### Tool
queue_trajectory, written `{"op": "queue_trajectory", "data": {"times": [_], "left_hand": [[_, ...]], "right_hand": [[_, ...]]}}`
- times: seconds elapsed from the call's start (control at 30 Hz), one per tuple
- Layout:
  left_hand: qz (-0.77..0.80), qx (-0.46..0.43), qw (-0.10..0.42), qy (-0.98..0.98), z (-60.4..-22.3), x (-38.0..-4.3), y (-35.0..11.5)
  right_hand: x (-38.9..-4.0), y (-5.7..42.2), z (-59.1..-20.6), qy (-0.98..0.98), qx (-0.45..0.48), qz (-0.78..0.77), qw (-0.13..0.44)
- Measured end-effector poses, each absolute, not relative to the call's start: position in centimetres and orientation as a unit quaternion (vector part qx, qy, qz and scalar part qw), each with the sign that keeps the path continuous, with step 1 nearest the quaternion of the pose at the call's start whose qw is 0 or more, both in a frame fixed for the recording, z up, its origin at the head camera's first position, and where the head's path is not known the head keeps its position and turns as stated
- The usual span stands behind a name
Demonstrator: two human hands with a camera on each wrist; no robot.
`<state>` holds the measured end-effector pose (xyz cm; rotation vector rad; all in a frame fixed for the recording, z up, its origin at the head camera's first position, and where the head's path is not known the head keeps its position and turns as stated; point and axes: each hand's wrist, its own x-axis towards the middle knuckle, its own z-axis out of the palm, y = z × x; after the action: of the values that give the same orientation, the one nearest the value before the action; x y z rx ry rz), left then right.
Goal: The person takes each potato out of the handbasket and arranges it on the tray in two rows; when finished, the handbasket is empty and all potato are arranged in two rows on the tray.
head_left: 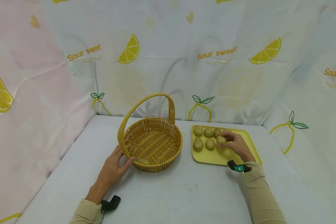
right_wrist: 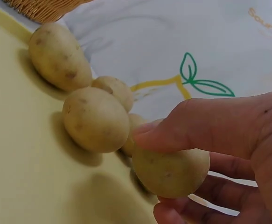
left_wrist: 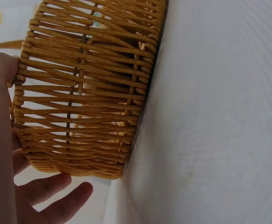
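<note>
A round wicker basket (head_left: pixel 154 168) with a tall arched handle stands left of the middle. My left hand (head_left: pixel 113 168) holds its near-left rim at the foot of the handle, thumb at the rim; the left wrist view shows the other fingers spread along the woven side. One potato (head_left: pixel 143 161) lies inside the basket by the near wall. Over the yellow tray (head_left: pixel 212 159), my right hand (head_left: pixel 236 144) pinches a potato (right_wrist: pixel 170 172) between thumb and fingers, just above the tray. Several other potatoes (head_left: pixel 210 144) sit on the tray's left half.
A white-covered table (head_left: pixel 184 193) carries the basket and tray, with a gap between them. Behind and at both sides hangs a pale lemon-print cloth (head_left: pixel 162 71). Black wrist mounts (head_left: pixel 111 203) sit on both forearms.
</note>
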<state>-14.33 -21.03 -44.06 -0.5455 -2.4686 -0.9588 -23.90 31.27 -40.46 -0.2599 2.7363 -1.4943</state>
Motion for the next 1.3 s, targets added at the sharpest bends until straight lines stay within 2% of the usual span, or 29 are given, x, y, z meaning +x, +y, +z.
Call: {"op": "queue_trajectory", "data": {"times": [0.57,1.3], "left_hand": [[-0.340,-0.195,0.219,-0.894,-44.0,-14.3,-21.1],[-0.341,-0.199,0.222,-0.892,-44.1,-14.4,-21.1]], "right_hand": [[-24.5,31.0,-42.3,0.891,-0.050,-0.451,-0.002],[-24.1,30.9,-42.1,0.895,-0.072,-0.441,-0.004]]}}
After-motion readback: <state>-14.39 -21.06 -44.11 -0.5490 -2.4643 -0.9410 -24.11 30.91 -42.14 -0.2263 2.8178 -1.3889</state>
